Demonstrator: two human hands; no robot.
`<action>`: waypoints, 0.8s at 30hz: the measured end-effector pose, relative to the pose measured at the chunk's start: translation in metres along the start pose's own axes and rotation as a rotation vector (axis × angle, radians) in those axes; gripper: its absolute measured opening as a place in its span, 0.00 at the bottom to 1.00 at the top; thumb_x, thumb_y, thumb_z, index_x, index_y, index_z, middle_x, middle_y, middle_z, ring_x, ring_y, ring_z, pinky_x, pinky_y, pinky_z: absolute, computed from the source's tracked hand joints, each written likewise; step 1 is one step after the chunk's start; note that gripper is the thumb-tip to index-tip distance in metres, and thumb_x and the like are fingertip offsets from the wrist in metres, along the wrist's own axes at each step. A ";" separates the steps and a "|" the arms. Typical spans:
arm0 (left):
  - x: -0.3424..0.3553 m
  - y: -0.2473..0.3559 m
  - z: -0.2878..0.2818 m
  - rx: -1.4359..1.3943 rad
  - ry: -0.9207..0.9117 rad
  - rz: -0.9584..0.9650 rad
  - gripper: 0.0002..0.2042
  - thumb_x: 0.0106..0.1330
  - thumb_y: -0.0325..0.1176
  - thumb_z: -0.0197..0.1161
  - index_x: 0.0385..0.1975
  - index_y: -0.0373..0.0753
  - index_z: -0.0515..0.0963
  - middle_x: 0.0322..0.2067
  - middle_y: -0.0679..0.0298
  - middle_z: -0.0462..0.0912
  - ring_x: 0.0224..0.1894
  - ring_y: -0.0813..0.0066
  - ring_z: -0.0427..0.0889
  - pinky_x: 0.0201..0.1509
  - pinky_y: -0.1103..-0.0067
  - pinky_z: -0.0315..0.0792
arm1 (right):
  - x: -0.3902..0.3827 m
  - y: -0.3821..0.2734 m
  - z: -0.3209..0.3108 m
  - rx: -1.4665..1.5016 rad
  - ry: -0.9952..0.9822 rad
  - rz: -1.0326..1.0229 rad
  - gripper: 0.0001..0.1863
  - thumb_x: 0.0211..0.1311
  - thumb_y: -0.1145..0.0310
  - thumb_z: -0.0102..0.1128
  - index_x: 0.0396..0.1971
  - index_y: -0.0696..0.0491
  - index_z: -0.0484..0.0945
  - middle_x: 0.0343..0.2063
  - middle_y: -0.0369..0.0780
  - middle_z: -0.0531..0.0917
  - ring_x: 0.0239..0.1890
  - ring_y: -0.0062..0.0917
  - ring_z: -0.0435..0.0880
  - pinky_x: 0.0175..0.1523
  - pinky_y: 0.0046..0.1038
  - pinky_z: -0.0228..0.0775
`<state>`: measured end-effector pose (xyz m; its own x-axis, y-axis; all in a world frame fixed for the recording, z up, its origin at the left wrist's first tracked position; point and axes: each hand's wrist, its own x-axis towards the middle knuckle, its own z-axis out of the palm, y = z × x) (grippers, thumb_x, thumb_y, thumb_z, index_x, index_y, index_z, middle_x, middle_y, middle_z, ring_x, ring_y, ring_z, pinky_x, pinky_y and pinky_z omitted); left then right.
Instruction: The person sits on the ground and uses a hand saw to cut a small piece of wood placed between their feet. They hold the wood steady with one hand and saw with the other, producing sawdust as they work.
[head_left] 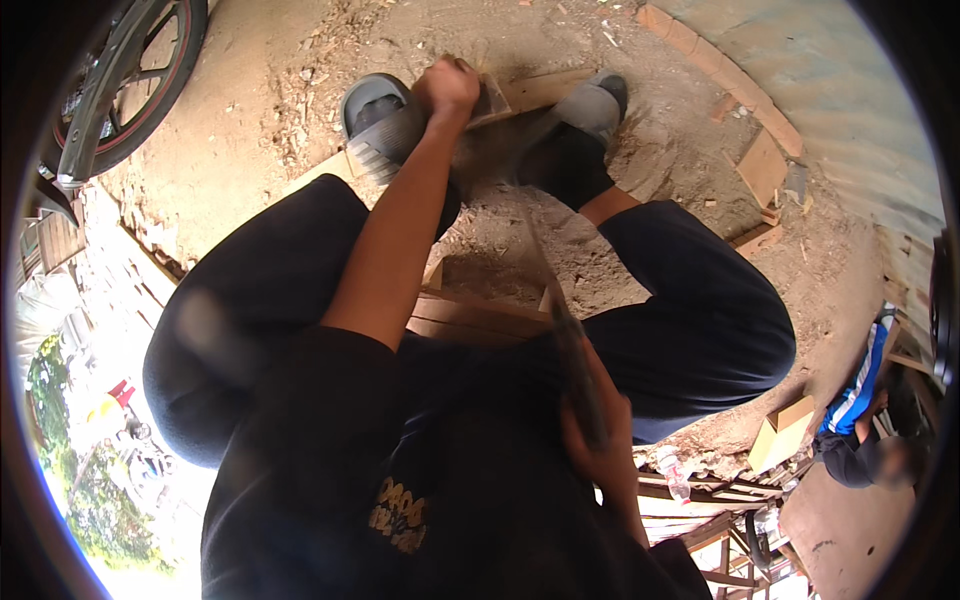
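Note:
My left hand point(447, 88) is stretched forward beside my left foot, its fingers curled at the end of a small wooden block point(490, 102). The hand partly hides that block. Close to my body, my right hand point(600, 425) is closed around the dark handle of a long-bladed knife point(578, 370). Its thin blade points forward between my legs and is smeared by motion, so its exact shape is unclear. A wooden board point(545, 92) lies on the dirt between my two grey sandals point(378, 125).
Under me is a low wooden seat point(470, 318). A wheel point(165, 75) stands at far left; bricks point(720, 75) edge a metal sheet at far right. Wood scraps point(762, 170) lie nearby. Another person point(850, 440) is at lower right, near a cardboard box point(782, 433) and plastic bottle point(674, 474).

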<state>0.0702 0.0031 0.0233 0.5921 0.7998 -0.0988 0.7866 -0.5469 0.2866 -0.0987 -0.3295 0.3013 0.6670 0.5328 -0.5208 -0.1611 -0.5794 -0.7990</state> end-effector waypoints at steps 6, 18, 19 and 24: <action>0.002 -0.002 0.010 0.003 0.006 -0.025 0.16 0.61 0.44 0.54 0.30 0.38 0.82 0.28 0.48 0.84 0.33 0.49 0.85 0.41 0.64 0.78 | -0.005 -0.009 0.001 0.120 0.043 0.149 0.33 0.56 0.82 0.47 0.65 0.59 0.60 0.52 0.53 0.77 0.55 0.36 0.78 0.56 0.29 0.69; -0.001 -0.002 0.001 0.068 -0.047 -0.024 0.17 0.63 0.45 0.51 0.34 0.42 0.83 0.32 0.50 0.85 0.38 0.50 0.85 0.43 0.62 0.78 | -0.011 0.002 0.005 -0.021 0.064 -0.018 0.35 0.54 0.82 0.51 0.66 0.58 0.58 0.43 0.53 0.81 0.41 0.35 0.84 0.44 0.29 0.74; 0.002 -0.003 0.002 0.073 -0.049 -0.023 0.16 0.62 0.45 0.52 0.33 0.41 0.83 0.31 0.49 0.85 0.37 0.50 0.85 0.42 0.63 0.78 | -0.009 -0.002 0.006 0.016 0.051 0.044 0.34 0.54 0.82 0.50 0.66 0.59 0.59 0.45 0.53 0.80 0.44 0.33 0.82 0.47 0.28 0.72; 0.006 -0.005 0.004 0.048 0.033 0.012 0.16 0.62 0.45 0.53 0.33 0.41 0.84 0.29 0.49 0.85 0.35 0.51 0.85 0.41 0.64 0.78 | 0.010 0.005 0.006 0.113 0.057 0.055 0.35 0.53 0.82 0.51 0.66 0.59 0.59 0.37 0.52 0.80 0.37 0.32 0.84 0.43 0.28 0.73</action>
<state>0.0703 0.0093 0.0170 0.5959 0.8005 -0.0639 0.7876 -0.5670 0.2413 -0.0976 -0.3232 0.2905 0.6949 0.4640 -0.5494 -0.2778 -0.5316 -0.8002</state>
